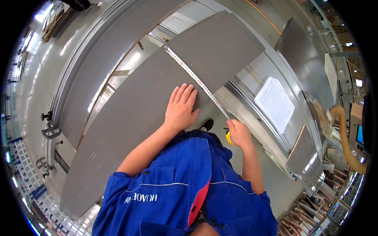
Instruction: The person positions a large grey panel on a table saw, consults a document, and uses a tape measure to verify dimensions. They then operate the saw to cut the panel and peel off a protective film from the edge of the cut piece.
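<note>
Tape measure is at the R hand, just off the near edge of the long grey board: only a bit of yellow case shows, rest hidden by the hand. Its blade runs out straight over the board to the far edge, approx. crosswise; whether the end hook is seated there is too small to tell. Straight run suggests it's kept under light tension, prob. so it won't sag past the near edge.

R hand is closed on the case, thumb up by the blade mouth, likely to steady the blade & keep it in line. L hand lies palm-down on the grey board, fingers near each other, thumb out, gripping nothing; it's beside the blade, not on it, prob. to brace the board or the body's lean.

Board rests across the machine frame w/ open gaps under it, so the frame carries the wt. 2nd grey sheet sits on the far L side, next to a metal rail.

To the R: printed paper sheet on the pale machine bed, within easy sight, maybe for ref. Beyond: another grey panel, yellow hose, & piled offcuts lower R.
</note>
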The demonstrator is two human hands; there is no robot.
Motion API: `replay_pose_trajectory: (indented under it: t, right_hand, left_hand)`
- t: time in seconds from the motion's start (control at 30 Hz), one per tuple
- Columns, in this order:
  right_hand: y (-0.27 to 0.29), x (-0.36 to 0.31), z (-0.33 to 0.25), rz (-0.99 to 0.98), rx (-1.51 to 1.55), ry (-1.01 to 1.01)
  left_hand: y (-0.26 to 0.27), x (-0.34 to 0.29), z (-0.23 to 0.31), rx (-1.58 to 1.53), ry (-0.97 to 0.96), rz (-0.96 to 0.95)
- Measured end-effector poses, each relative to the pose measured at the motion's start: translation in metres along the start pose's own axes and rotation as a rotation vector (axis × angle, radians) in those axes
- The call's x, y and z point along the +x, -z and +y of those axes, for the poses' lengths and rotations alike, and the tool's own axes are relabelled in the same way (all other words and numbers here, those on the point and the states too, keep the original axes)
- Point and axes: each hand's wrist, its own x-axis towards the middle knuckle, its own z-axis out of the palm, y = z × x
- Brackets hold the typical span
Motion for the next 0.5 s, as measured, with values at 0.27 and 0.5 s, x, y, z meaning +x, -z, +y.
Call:
replay_pose_trajectory:
  t: [0.27,0.5]
  right_hand:
    - [0.0035,0.0037,-0.0042,0.007,0.058,-0.066]
    - [0.002,0.0042,-0.0036,-0.009,0.032,-0.081]
  left_hand:
    - [-0.0005,0.0023,0.0045,0.003,0.004,-0.006]
    - [-0.0003,0.0039,0.007,0.028,0.025,-0.02]
